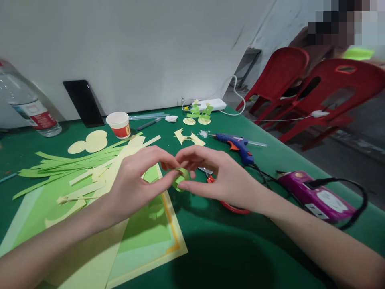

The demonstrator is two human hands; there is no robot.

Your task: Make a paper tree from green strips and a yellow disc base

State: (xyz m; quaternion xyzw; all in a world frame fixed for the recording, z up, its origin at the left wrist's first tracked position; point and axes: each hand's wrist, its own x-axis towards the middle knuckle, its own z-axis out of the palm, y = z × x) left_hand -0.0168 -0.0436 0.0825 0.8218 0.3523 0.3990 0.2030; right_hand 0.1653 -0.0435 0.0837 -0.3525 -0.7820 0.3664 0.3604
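Both hands (141,178) (222,176) pinching curled green paper strip (181,177), looped, pale green

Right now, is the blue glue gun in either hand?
No, the glue gun lies on the table while the left hand and right hand pinch a paper strip.

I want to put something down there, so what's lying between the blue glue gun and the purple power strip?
Head view: only black cords on the green table between glue gun and purple power strip.
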